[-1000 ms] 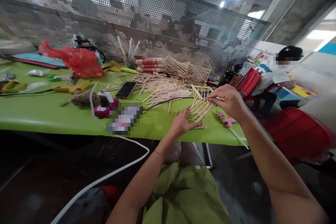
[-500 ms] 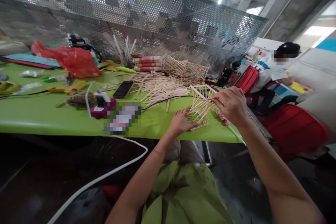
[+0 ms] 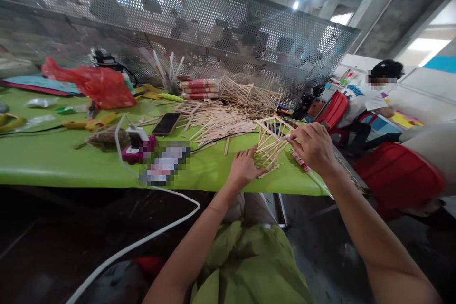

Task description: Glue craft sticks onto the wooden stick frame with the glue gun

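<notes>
Head view: both bare hands are on a small wooden-stick frame (image 3: 270, 146), near the right end of the green-covered table (image 3: 210, 171). The left hand (image 3: 244, 167) clasps the frame's near left side between fingers and thumb. The right hand (image 3: 314, 148) has its fingertips pinched together on the upper right corner; whether they also hold a separate piece is hidden.

The step in hand looks like steadying the frame while that corner is adjusted or pressed. The next move seems to call for a still left hand and light, exact pressure from the right, since the sticks are thin.

A pink glue gun (image 3: 300, 160) lies just right of the frame. Loose sticks (image 3: 228, 123) spread to its far left, before a larger stick lattice (image 3: 251, 95).
</notes>
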A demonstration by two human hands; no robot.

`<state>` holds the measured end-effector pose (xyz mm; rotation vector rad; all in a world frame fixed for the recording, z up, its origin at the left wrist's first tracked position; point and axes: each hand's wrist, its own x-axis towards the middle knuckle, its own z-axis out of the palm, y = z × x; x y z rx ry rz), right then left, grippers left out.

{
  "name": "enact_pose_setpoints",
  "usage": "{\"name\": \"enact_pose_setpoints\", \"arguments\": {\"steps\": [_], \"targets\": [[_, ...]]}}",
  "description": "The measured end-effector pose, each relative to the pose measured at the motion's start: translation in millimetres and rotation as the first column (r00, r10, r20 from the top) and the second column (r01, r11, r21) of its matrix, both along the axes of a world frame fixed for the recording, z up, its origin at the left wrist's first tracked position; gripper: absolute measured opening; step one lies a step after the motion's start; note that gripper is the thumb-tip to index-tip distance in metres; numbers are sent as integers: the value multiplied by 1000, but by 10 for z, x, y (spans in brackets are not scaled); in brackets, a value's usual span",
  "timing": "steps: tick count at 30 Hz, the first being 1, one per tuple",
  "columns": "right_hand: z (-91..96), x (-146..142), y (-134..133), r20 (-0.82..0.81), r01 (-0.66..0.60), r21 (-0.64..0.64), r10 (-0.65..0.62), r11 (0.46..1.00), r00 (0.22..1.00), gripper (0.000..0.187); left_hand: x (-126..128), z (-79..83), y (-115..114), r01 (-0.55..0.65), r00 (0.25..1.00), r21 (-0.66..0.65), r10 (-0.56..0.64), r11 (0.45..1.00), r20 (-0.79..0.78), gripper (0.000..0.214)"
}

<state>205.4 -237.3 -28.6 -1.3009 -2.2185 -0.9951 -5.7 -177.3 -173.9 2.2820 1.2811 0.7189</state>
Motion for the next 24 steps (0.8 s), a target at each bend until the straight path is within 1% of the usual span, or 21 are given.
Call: {"name": "enact_pose_setpoints", "arguments": {"steps": [3,5,7,11,16,21,24], "targets": [[-26,58,0,-99,-65,-24,63,998,993,18,-2,14,-9,-8,1000,2,8,1000,-7,96],[-30,81,-3,-157,-79,-40,72,996,985,16,-4,15,-12,-11,1000,5,11,1000,-8,96],[-28,83,-6,-171,-78,-50,69,996,983,16,-6,12,-15,-20,1000,11,20,1000,-10,97],[-29,44,-4,-141,-87,-28,82,996,987,19,-9,15,-20,-24,999,15,24,1000,-21,98],[-28,9,8,-124,-102,-6,100,995,987,15,-7,41,-25,-17,998,-15,16,1000,-61,98],[10,12,38,3,-111,63,111,992,994,15,2,33,-20,-22,995,8,23,1000,-99,97],[20,19,58,39,-99,66,96,993,995,18,6,18,-15,-24,994,6,25,1000,-104,96]]}}
